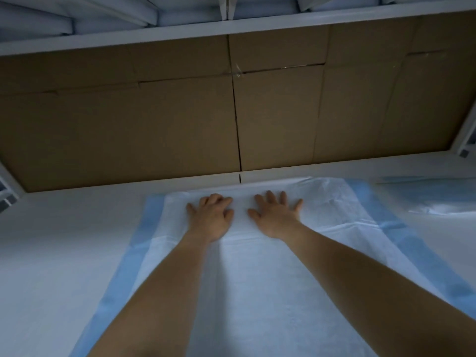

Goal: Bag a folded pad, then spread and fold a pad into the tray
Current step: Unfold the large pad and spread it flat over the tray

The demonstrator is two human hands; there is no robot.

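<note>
Left hand [210, 217] flat on the pad, fingers a little bent at the tips, gripping nothing. Right hand [277, 215] beside it, fingers splayed and straight, palm down, likewise holding nothing. Both press near the far end of the white absorbent pad with pale blue plastic side borders [247, 287], which lies spread lengthwise on the white work surface [51, 253], its far edge touching the base of the brown corrugated cardboard back panel [154, 119].

Judged step: smoothing before folding.

Risks:
- Far end looks rumpled against the panel; pushing further forward could bunch it, giving a skewed fold.
- Thin border film may crease or lift under uneven pressure (the right border already looks wavy).
- Clear plastic bag [432, 199], far right, lies near the pad; a sweeping arm could drag it.
- Tray not in view.
</note>
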